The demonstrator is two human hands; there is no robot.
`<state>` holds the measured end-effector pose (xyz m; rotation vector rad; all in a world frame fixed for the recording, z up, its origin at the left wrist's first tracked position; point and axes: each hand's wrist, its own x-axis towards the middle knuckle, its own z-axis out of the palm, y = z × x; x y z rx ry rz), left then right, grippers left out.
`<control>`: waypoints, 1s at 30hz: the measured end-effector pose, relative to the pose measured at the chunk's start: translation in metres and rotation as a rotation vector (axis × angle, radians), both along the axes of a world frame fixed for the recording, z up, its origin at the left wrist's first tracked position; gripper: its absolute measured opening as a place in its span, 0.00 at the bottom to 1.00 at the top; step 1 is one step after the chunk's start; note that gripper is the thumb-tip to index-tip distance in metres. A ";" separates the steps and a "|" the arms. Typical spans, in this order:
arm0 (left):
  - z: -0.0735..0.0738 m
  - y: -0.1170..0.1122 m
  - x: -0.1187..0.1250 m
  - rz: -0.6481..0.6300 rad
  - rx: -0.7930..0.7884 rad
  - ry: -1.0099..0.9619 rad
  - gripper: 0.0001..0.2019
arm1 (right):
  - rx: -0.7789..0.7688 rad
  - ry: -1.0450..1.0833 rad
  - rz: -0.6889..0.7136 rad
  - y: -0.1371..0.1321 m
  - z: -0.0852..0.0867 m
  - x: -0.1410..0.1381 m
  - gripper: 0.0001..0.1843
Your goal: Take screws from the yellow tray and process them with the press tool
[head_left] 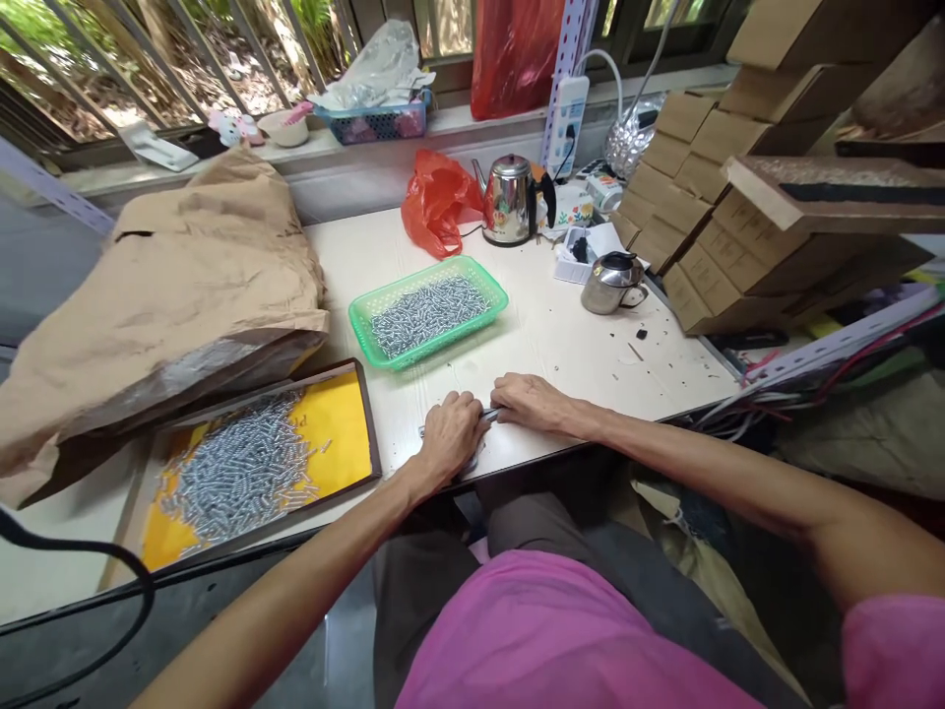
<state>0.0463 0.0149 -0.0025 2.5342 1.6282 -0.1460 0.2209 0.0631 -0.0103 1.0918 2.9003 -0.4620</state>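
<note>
My left hand point(452, 433) is closed, fingers curled down at the table's front edge. Bits of grey metal show around it, but most of what it covers is hidden. A thin grey metal piece point(488, 415) spans the small gap to my right hand point(535, 402), whose fingers are pinched around its end. Beyond both hands sits a green plastic basket point(483, 320) full of small silvery metal pins point(435, 307). To the left, a shallow brown tray point(367, 418) with a yellow bottom holds a heap of similar pins point(243, 473).
A large brown paper sack point(207, 246) leans over the tray's back. Toward the window stand a steel kettle point(509, 197), a red plastic bag point(439, 202) and a small steel pot point(611, 284). Cardboard boxes point(709, 197) are stacked at right. A black cable point(140, 581) loops at lower left.
</note>
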 end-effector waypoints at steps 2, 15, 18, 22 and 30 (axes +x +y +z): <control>0.000 -0.004 0.000 0.019 0.033 -0.019 0.12 | 0.020 0.010 -0.004 0.003 0.002 0.002 0.09; -0.041 -0.069 0.028 -0.017 0.154 -0.421 0.21 | 0.142 -0.056 -0.032 0.036 -0.004 -0.009 0.07; -0.042 -0.073 0.028 -0.011 0.134 -0.490 0.22 | 0.190 -0.094 -0.078 0.038 0.000 -0.020 0.08; -0.043 -0.073 0.025 -0.028 0.142 -0.536 0.24 | 0.232 -0.084 0.022 0.017 0.013 -0.040 0.11; -0.058 -0.082 0.026 -0.013 0.065 -0.541 0.28 | 0.239 -0.086 0.608 -0.043 0.025 -0.099 0.09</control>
